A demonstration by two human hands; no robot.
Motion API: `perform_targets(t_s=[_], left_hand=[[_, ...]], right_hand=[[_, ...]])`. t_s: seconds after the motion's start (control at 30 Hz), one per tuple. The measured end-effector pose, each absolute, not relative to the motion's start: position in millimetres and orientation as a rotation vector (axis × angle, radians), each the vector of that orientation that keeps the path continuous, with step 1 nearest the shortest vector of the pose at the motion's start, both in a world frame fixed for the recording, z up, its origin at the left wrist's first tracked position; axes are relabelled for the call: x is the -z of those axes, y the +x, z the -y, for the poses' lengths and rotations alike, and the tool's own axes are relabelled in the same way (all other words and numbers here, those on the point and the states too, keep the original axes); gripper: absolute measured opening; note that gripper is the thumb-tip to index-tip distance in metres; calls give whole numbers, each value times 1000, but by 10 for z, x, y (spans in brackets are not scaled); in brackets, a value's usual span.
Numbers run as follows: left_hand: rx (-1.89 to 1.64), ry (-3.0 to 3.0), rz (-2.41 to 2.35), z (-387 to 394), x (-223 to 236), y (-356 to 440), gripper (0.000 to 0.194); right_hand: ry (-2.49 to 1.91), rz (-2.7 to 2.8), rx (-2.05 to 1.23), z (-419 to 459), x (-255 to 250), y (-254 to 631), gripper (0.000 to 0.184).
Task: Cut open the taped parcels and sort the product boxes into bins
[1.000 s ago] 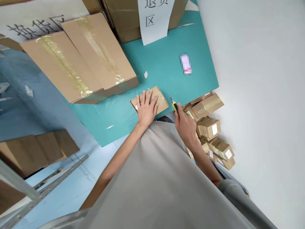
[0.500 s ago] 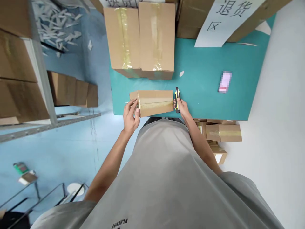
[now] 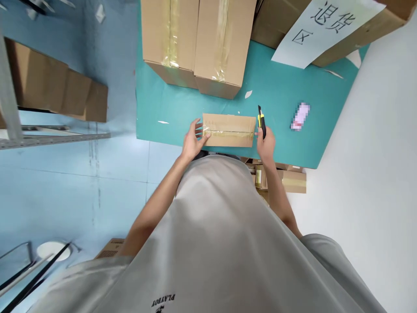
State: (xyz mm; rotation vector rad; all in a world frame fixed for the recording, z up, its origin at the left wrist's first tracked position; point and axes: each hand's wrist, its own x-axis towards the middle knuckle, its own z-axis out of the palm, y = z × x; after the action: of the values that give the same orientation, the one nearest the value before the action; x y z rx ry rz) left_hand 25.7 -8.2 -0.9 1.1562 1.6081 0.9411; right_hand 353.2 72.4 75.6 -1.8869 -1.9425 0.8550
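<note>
A small cardboard box (image 3: pixel 230 124) with clear tape along its top seam sits near the front edge of the teal table. My left hand (image 3: pixel 193 142) grips its left end, thumb on the top face and fingers around the end. In my right hand (image 3: pixel 266 145) is a black and yellow utility knife (image 3: pixel 262 121), its tip pointing away from me. That hand is by the box's right end, with a fingertip close to it; whether it touches the cardboard I cannot tell.
Two large taped cartons (image 3: pixel 224 39) stand at the back of the table (image 3: pixel 195 102). Behind, a paper sign (image 3: pixel 325 32) hangs over another box. A blurred pink item (image 3: pixel 300 116) lies at the right. Brown boxes (image 3: pixel 55 82) are on the left floor.
The view has shifted and turned. The small box now lies squarer to me, and my left hand has closed over its left end. The knife has tilted and moved slightly away from the box.
</note>
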Motion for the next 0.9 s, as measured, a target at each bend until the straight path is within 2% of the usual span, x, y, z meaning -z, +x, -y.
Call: perform_targets(t_s=[0.1,0.27,0.4,0.73,0.9], left_hand=[[-930,1265,-1510,60,8,150,87],[-912,1285,-1389,-8,73,35,84],[-905,1281,-1355,-46,129,36,81],[-956,1171,-1303,-45,127,47,79],[-952,1199,-1340,-56,134,35,82]], right_hand=[[-1793,2133,-778,-786,-943,3345,69],[-1393,2850,-1035,-786,-1232,2787,58],[-1396,3250,-911,-830,-1416,2452,59],[-1421,3462,-726,-944,-1631,2207,58],[-1277,3534,-679,-1043,-1696,2108,54]])
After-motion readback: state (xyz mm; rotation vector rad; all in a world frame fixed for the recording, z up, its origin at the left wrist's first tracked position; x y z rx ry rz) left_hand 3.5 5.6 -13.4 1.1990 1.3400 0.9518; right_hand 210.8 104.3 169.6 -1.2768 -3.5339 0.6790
